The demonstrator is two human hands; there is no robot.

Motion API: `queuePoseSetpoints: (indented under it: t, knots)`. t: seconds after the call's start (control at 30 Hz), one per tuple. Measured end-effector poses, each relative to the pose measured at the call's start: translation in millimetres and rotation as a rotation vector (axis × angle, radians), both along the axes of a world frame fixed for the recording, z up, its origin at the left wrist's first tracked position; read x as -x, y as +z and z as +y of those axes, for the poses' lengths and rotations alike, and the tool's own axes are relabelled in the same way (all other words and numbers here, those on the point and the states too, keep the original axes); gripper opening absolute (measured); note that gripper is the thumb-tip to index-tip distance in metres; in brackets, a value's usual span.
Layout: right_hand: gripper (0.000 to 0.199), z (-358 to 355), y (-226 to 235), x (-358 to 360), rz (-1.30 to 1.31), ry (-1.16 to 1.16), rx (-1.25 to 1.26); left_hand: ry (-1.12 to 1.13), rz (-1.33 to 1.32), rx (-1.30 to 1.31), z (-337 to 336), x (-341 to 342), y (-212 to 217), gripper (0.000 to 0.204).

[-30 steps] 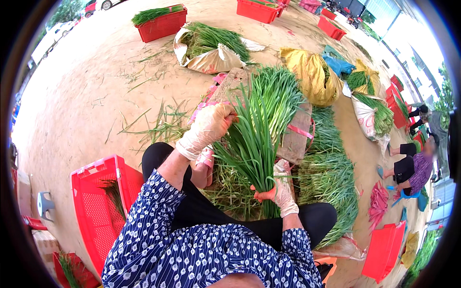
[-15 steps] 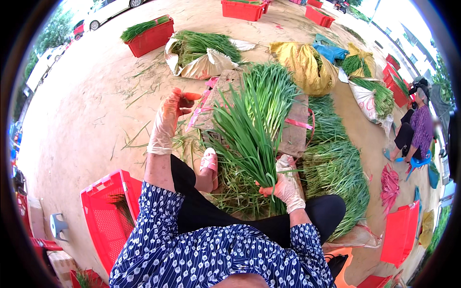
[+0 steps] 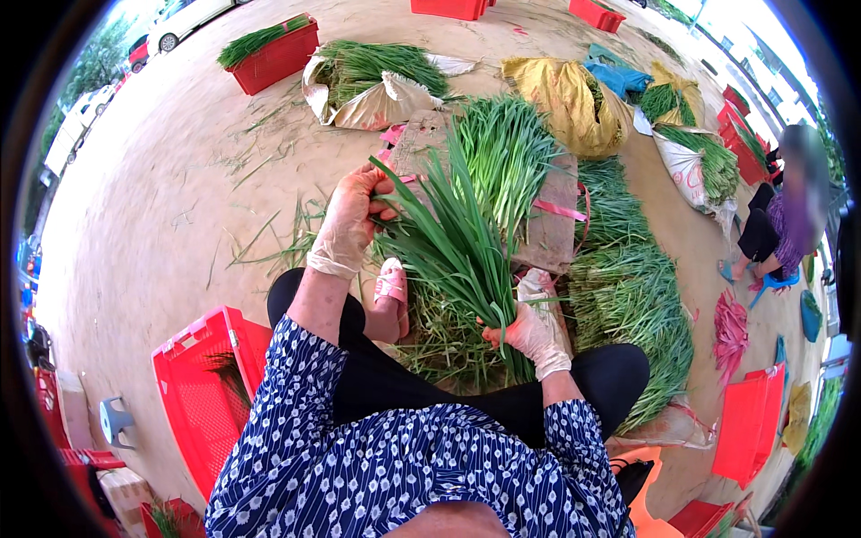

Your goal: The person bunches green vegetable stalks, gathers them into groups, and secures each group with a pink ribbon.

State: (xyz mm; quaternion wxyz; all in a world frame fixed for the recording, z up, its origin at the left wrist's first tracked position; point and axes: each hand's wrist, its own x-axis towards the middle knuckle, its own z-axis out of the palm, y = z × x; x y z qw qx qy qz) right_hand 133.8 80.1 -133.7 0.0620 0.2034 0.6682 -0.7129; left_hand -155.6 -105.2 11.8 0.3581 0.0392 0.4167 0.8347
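A bunch of garlic chives slants up over my lap, its long flat leaves fanning to the upper left. My right hand, in a thin pale glove, is wrapped round the lower stalks. At the leaf ends, my gloved left hand has its fingers closed on some leaf tips; its fingertips look reddish. Beyond the bunch, more chives lie on a worn board with pink ribbon across it. Loose trimmings cover the ground beneath my hands.
Rows of chives lie at my right. A red crate stands at the lower left. Ahead are a white sack and a yellow sack. Another person sits on a blue stool at the far right.
My left hand has come right and slightly down from beside the bunch and closed on its leaf tips. My right hand keeps its hold on the stalks. The view has shifted slightly.
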Motion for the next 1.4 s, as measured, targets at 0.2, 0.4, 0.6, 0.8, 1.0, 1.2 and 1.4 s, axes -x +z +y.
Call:
queuePoseSetpoints:
  t: [0.2,0.4,0.6,0.8,1.0,1.2,1.4]
  knots:
    - [0.044,-2,7,2,0.063,-0.173,-0.348,-0.050,0.415,-0.151,-46,27,7,0.040]
    - [0.042,-3,11,5,0.073,-0.269,-0.559,-0.057,0.969,0.405,8,-59,-4,0.024]
    - [0.038,-11,15,5,0.108,-0.324,-0.694,-0.093,1.676,0.704,55,-104,-54,0.028]
    - [0.042,-4,11,4,0.111,-0.379,-0.545,-0.519,0.555,0.457,54,-94,-46,0.016]
    - [0.031,-2,20,8,0.272,-0.456,-0.346,-0.511,0.039,-0.254,37,-86,-54,0.014]
    - [0.033,2,2,0,0.309,-0.447,0.083,-0.338,0.692,0.300,-16,-11,-13,0.031]
    - [0.046,-6,45,-8,0.286,-0.281,0.124,-0.223,1.708,1.169,-7,-30,-42,0.035]
